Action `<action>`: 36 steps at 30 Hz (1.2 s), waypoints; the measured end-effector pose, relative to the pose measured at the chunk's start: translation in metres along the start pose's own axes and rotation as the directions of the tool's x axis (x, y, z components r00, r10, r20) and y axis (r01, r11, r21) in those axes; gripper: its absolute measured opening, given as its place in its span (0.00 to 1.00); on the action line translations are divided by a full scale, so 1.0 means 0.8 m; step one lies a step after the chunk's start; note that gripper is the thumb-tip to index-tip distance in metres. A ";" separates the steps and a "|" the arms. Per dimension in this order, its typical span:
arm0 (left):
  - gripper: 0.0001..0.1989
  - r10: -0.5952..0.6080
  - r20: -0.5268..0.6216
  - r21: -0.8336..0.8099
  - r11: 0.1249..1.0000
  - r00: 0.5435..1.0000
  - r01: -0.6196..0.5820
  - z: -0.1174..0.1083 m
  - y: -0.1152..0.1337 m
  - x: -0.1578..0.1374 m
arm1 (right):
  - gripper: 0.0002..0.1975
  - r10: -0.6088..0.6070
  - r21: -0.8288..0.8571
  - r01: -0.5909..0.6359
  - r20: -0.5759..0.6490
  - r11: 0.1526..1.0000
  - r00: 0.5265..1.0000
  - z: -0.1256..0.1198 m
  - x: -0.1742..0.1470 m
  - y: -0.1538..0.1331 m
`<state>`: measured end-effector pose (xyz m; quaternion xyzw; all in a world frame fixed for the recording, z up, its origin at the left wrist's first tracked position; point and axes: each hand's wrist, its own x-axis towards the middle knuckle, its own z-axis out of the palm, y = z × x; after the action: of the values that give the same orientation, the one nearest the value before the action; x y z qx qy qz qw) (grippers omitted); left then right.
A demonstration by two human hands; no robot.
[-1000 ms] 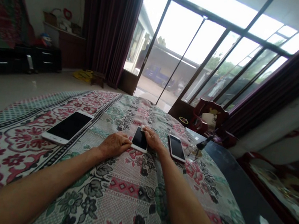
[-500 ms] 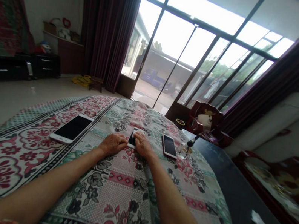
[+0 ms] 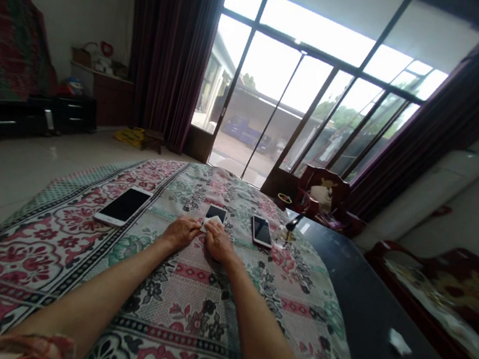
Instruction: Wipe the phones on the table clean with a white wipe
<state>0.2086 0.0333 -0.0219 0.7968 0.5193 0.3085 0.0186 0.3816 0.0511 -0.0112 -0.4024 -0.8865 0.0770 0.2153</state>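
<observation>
The left hand point(image 3: 181, 232) and right hand point(image 3: 216, 240) pinch a small white cloth point(image 3: 209, 221) over the middle phone point(image 3: 216, 213). Rubbing softly, with the phone flat on the blanket point(image 3: 182, 305), would work best.

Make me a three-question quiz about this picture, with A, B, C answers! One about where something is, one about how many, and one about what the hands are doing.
1. Where is the biggest phone?
A. Left of the hands
B. Right of the hands
C. On the floor

2. How many phones lie on the floral cloth?
A. One
B. Three
C. Five

3. What are the left hand and right hand doing?
A. Resting apart at the cloth's edges
B. Lifting the red chair
C. Meeting at the middle phone, pinching a small white bit

Answers:
1. A: it lies well to the left, apart from both hands.
2. B: one left, one in the middle, one on the right.
3. C: the fingertips come together at that phone's near end.
</observation>
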 end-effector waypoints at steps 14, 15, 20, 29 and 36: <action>0.12 -0.047 0.013 0.025 0.999 0.999 0.047 0.000 0.009 -0.005 | 0.17 0.121 -0.073 -0.123 -0.029 0.990 0.992 -0.007 -0.013 -0.030; 0.12 -0.048 0.013 0.025 0.999 0.999 0.048 -0.001 0.009 -0.006 | 0.17 0.124 -0.083 -0.126 -0.026 0.988 0.992 -0.008 -0.011 -0.030; 0.12 -0.056 0.017 0.026 0.998 0.998 0.055 -0.001 0.010 -0.006 | 0.17 0.130 -0.104 -0.130 -0.006 0.986 0.992 -0.010 0.008 -0.025; 0.12 -0.084 0.017 0.009 0.996 0.996 0.084 -0.001 0.011 -0.007 | 0.18 0.192 -0.101 -0.189 0.025 0.977 0.981 -0.002 0.053 0.013; 0.11 -0.103 0.006 -0.004 0.995 0.995 0.103 0.001 0.011 -0.007 | 0.18 0.151 -0.083 -0.148 0.035 0.986 0.988 0.005 0.096 0.056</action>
<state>0.2146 0.0248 -0.0219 0.7699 0.5589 0.3058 0.0377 0.3658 0.1386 -0.0041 -0.4744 -0.8604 0.0658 0.1742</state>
